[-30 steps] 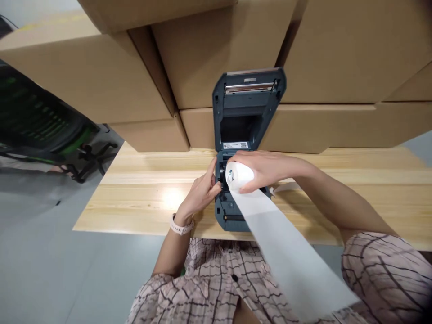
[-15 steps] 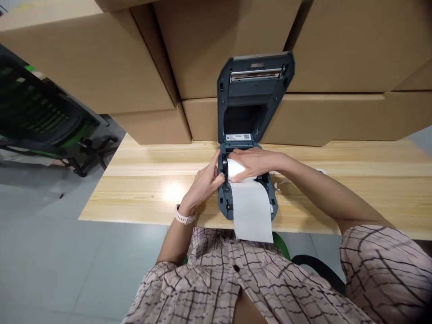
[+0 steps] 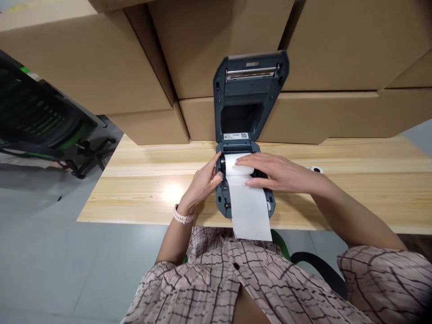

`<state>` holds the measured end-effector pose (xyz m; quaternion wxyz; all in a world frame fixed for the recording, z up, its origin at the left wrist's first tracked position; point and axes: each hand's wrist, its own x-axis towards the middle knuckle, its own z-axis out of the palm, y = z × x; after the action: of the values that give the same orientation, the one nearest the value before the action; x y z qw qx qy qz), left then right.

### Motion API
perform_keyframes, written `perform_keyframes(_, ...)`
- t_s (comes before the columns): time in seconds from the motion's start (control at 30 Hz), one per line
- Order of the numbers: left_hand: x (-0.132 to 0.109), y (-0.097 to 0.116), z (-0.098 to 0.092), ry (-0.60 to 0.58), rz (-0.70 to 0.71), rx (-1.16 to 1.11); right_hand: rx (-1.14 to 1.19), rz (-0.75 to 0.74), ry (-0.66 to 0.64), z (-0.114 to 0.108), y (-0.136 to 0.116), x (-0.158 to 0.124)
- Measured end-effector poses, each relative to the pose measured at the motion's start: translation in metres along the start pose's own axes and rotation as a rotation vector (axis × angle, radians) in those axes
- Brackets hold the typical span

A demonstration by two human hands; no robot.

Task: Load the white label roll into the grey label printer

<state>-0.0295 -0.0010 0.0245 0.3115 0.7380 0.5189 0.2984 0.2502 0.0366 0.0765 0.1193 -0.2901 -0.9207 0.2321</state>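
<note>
A dark grey-blue printer [image 3: 221, 202] stands on the wooden table with its lid [image 3: 251, 94] raised. Inside its base lies a white paper roll [image 3: 232, 165], and a loose strip of paper [image 3: 249, 209] runs from it over the printer's front and past the table edge. My left hand [image 3: 202, 182] is at the printer's left side, thumb and index finger apart, touching the rim beside the roll's black holder. My right hand [image 3: 280, 173] rests its spread fingers on the roll and the top of the strip, coming from the right.
Large cardboard boxes [image 3: 337, 45] line the back of the wooden table [image 3: 141, 189]. A small white roll [image 3: 316, 169] lies beyond my right wrist. On the left are a black and green chair [image 3: 37, 108] and part of another person's leg. A chair arm [image 3: 317, 265] shows at my right side.
My right hand has shifted right and its fingers have opened out, so more of the paper roll shows. The view has moved slightly. My left hand stays at the printer's left side.
</note>
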Motion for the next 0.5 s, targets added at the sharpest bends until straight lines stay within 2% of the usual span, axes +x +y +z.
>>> perform_keyframes(0.1, -0.001, 0.000, 0.001, 0.014, -0.005, -0.007, -0.015, -0.021, -0.016, 0.017, -0.020, -0.031)
perform_keyframes(0.2, -0.001, 0.000, 0.002, 0.032, -0.008, -0.009, -0.084, -0.063, -0.008, 0.039, -0.033, -0.051)
perform_keyframes(0.33, 0.000, -0.001, 0.002, 0.034, -0.014, -0.009, -0.176, -0.062, 0.087, 0.063, -0.044, -0.061)
perform_keyframes(0.5, -0.002, 0.000, 0.003, 0.047, -0.036, 0.010, -0.272, -0.062, 0.174, 0.078, -0.055, -0.062)
